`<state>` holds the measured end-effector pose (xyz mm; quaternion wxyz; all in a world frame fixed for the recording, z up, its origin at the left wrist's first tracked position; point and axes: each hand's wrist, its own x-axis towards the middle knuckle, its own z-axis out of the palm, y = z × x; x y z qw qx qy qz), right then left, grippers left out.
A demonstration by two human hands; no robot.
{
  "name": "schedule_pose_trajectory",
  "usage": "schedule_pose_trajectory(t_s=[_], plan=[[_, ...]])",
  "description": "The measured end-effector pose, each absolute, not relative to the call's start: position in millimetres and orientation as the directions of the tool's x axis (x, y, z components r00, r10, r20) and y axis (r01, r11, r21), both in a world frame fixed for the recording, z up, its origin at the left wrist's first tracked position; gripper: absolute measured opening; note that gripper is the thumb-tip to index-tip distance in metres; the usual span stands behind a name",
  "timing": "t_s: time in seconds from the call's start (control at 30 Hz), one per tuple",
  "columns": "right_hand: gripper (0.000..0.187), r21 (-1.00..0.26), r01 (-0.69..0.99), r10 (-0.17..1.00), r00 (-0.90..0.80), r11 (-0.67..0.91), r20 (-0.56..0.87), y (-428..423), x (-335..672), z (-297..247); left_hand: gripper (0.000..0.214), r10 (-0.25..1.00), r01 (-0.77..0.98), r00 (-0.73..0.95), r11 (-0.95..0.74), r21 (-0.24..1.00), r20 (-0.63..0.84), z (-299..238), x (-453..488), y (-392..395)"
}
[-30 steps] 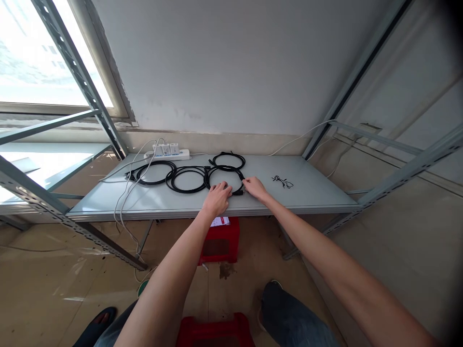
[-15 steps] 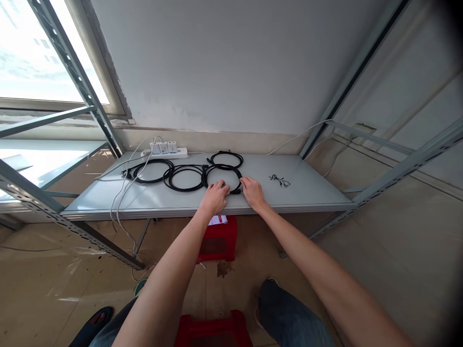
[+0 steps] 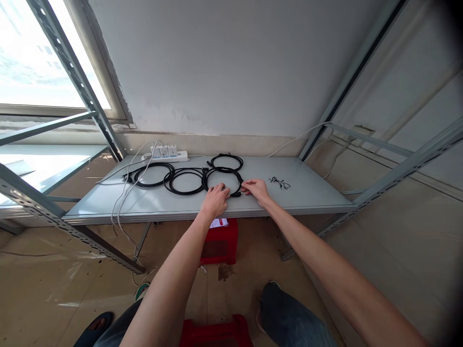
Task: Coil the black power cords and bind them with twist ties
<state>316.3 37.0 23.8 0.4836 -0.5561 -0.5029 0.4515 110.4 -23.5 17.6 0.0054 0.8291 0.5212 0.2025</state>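
A coiled black cable [image 3: 223, 168] lies on the grey shelf before me, a dark plug [image 3: 236, 194] at its front right. My left hand [image 3: 216, 199] is closed over the coil's front edge, fingers curled down and partly hiding it. At the coil's right edge, my right hand [image 3: 256, 189] has its fingertips pinched together; anything between them is too small to make out. Behind this coil sits a smaller black cable coil [image 3: 226, 155]. To the left are two more coils, a middle one [image 3: 185, 193] and a far-left one [image 3: 154, 165], touching or overlapping.
Several thin black ties [image 3: 279, 183] lie in a loose bunch on the shelf [image 3: 311, 195] at right. A white power strip [image 3: 177, 156] with plugs stands at the back left, white cords hanging over the front edge. Metal posts flank the shelf. A red stool [image 3: 219, 246] is underneath.
My right hand has shifted slightly right and turned, its fingertips drawn to the coil's outer edge. My left hand stays on the coil. The view has tilted slightly.
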Motion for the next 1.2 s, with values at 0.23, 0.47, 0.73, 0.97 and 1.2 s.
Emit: schedule_pose_trajectory(t_s=[0.23,0.47,0.73,0.97,1.2], plan=[[0.023,-0.951,0.076,0.954,0.039,-0.3,-0.298,49.1,318.7,44.7,0.024,0.869,0.862,0.375,-0.455,0.224,0.323,19.6,110.5,-24.4],[0.009,-0.82,0.297,0.865,0.04,-0.489,-0.501,60.3,310.7,67.4,0.024,0.866,0.871,0.373,-0.45,0.194,0.332,18.7,110.2,-23.9],[0.011,-0.606,0.666,0.749,-0.106,-0.434,-0.654,62.9,317.3,89.1,0.024,0.863,0.87,0.375,-0.454,0.193,0.34,18.8,110.3,-24.5],[0.011,-0.62,0.762,0.836,-0.208,-0.188,-0.509,56.4,319.4,90.7,0.024,0.866,0.872,0.376,-0.451,0.191,0.33,19.4,110.9,-25.0],[0.007,-0.343,0.892,0.951,-0.31,0.293,0.005,42.6,322.8,73.7,0.023,0.871,0.878,0.369,-0.441,0.187,0.323,20.8,110.8,-25.7]])
